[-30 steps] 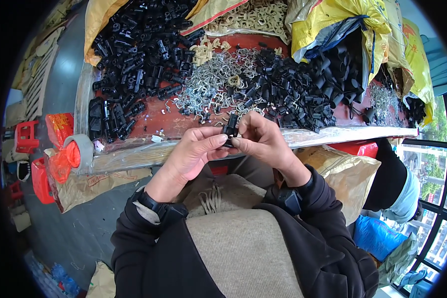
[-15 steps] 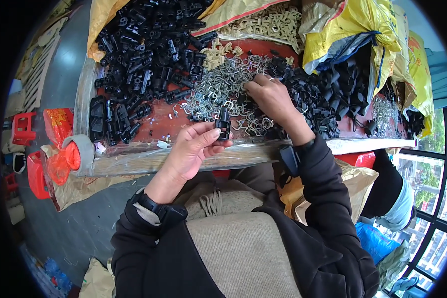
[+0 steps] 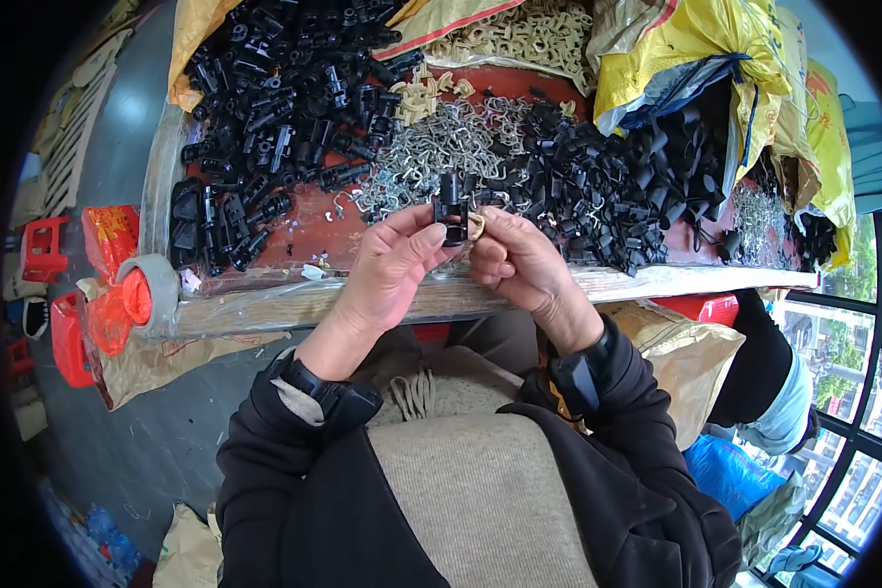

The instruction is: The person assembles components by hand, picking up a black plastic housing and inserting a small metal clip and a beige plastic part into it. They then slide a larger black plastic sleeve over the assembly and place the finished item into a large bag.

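Between the thumb and fingers of my left hand (image 3: 390, 272) is a black plastic fitting (image 3: 449, 194), held upright over the near edge of the table. My right hand (image 3: 527, 263) pinches a small yellowish curved piece (image 3: 476, 227) against the fitting's right side. How far the piece sits in the fitting is hidden by my fingers. Just beyond my hands lies a heap of silvery metal hooks (image 3: 439, 147). To its left is a large pile of black plastic fittings (image 3: 274, 137), and to its right are smaller black parts (image 3: 598, 196).
Beige plastic pieces (image 3: 519, 44) spill from a sack at the back. Yellow sacks (image 3: 701, 44) stand at the back right. A wooden rim (image 3: 265, 312) edges the red table. At the left corner hangs a red bag in a grey ring (image 3: 167, 294). Another person (image 3: 779, 392) is at far right.
My right hand has left the hook heap and come toward me to meet my left hand, bringing the yellowish piece against the fitting. My left hand has lifted the fitting slightly.
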The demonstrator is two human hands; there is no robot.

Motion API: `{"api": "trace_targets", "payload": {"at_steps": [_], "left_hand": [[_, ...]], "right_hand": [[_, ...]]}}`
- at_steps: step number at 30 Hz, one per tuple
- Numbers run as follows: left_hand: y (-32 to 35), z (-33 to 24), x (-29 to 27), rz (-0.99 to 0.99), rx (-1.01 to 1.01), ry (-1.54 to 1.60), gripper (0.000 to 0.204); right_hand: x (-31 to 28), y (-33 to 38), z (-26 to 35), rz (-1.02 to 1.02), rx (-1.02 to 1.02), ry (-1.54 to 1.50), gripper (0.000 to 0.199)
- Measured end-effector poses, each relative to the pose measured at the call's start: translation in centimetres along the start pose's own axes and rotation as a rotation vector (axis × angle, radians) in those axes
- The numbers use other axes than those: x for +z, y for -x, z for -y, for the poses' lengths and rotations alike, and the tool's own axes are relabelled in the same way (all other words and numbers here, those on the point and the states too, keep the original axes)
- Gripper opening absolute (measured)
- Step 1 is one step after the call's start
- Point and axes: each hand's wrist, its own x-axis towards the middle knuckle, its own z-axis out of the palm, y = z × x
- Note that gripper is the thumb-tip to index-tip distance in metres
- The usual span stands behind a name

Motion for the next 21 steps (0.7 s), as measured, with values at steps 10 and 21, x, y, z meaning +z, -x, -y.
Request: {"api": "trace_targets", "payload": {"at_steps": [10, 21], "left_hand": [[0.2, -0.3, -0.2, -0.101, -0.141, 0.030, 0.020], [1.0, -0.5, -0.5, -0.054, -0.197, 0.074, 0.019]], "right_hand": [[0.6, 0.8, -1.1, -0.106, -0.899, 1.564, 0.015], [1.0, 2.7, 0.7, 0.068, -0.362, 1.327, 0.011]]}}
